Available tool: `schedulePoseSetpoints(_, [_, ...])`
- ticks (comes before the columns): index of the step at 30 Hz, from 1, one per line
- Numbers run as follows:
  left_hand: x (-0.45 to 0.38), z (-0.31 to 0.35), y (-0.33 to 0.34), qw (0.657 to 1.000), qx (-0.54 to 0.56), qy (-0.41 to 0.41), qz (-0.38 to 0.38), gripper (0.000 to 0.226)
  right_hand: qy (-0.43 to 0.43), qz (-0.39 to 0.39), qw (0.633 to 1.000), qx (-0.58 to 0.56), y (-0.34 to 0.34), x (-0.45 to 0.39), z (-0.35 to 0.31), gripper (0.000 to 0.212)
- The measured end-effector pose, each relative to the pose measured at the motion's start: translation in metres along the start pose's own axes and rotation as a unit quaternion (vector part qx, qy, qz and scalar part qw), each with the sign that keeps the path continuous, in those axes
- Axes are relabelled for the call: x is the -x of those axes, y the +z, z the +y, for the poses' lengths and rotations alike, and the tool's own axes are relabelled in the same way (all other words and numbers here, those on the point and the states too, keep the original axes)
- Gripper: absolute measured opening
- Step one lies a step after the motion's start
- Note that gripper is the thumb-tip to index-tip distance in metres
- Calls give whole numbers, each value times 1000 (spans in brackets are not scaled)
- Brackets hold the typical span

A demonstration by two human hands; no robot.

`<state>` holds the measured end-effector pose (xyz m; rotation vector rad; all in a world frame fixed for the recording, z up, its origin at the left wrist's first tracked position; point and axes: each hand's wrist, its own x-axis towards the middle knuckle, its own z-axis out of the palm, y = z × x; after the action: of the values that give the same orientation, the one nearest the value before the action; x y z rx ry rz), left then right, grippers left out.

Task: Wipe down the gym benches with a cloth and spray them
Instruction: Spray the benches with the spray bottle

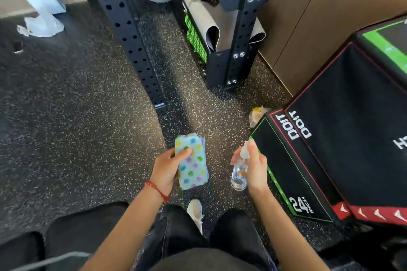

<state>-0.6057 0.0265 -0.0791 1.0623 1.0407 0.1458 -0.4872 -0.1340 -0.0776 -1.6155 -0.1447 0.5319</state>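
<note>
Folded dotted cloth point(192, 162), clear spray bottle point(240, 171) upright

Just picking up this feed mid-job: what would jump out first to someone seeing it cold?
First, the polka-dot cloth held in the left hand at centre, and beside it the clear spray bottle gripped by the right hand. To the right sit black plyo boxes edged in green and red, marked 24 inch. A black perforated rack rises ahead from the speckled floor.

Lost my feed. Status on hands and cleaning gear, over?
Left hand grips dotted pale-blue cloth. Right hand holds clear spray bottle. Crumpled wrapper on floor.
</note>
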Motion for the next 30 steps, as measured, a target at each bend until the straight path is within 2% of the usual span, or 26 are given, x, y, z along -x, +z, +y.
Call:
schedulePoseSetpoints(6, [-54, 38, 38, 1000, -12, -19, -16, 11, 15, 30, 999, -21, -4, -62, -18, 60])
schedulePoseSetpoints(10, [-89, 63, 77, 999, -16, -23, -44, 22, -8, 49, 998, -26, -21, -109, -30, 63])
schedulePoseSetpoints(12, [-104, 77, 101, 998, -17, -19, -59, 20, -15, 67, 997, -34, -36, -132, -38, 62])
schedulePoseSetpoints(17, [-135, 109, 173, 992, -36, -7, -122, 25, -28, 139, 989, -42, -83, -176, -53, 63])
schedulePoseSetpoints(21, [-153, 125, 229, 984, -59, 1, -169, 16, -8, 200, 977, -68, -118, -195, -62, 54])
schedulePoseSetpoints(23, [-161, 131, 255, 976, -80, -5, -203, 12, -8, 237, 968, -81, -135, -201, -64, 53])
schedulePoseSetpoints(27, [-175, 142, 310, 952, -130, -26, -277, 23, -11, 318, 940, -121, -165, -210, -70, 63])
schedulePoseSetpoints(30, [-187, 150, 355, 937, -145, -31, -317, 17, -3, 366, 923, -121, -186, -221, -73, 60])
